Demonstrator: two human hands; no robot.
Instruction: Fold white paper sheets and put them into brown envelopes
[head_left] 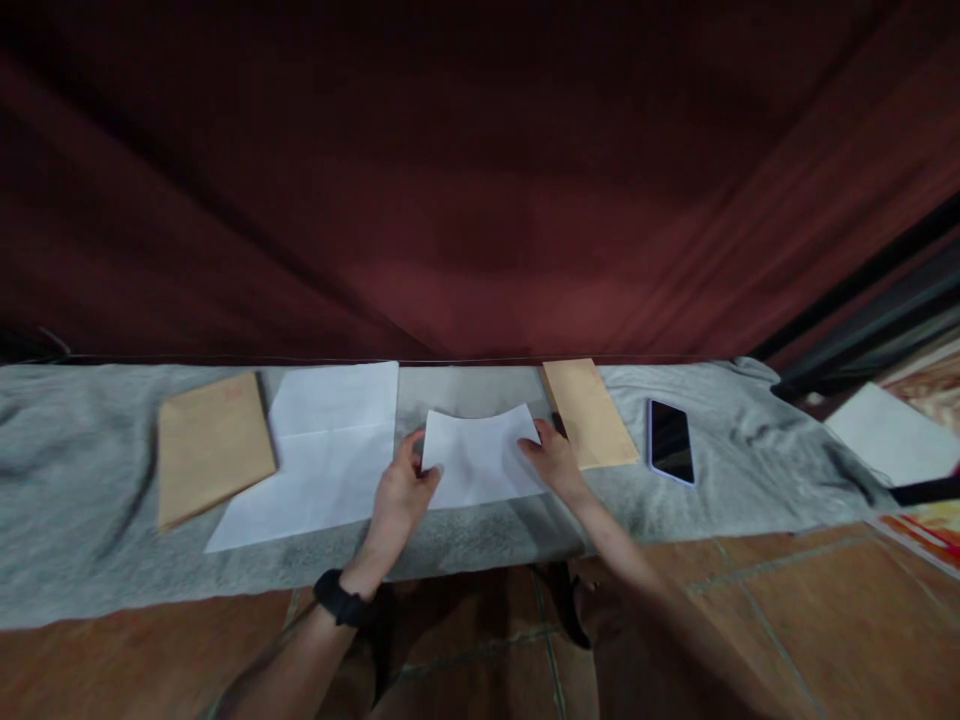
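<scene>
Between my two hands is a white sheet of paper [480,460], its far edge sagging in the middle. My left hand [403,488] grips its left side, thumb on top and fingers behind. On the opposite side my right hand [553,460] pinches the right edge the same way. Beside my left hand lie white papers [337,465] with a crease across them. A stack of brown envelopes [214,440] rests partly on their left corner. Just beyond my right hand lies another brown envelope [592,415].
A grey cloth [735,440] covers the long, narrow surface. To the right lies a phone [670,442] with a dark screen and pale purple case. A dark red curtain [480,200] hangs right behind. Tiled floor [757,610] shows in front, and a white sheet [892,435] lies far right.
</scene>
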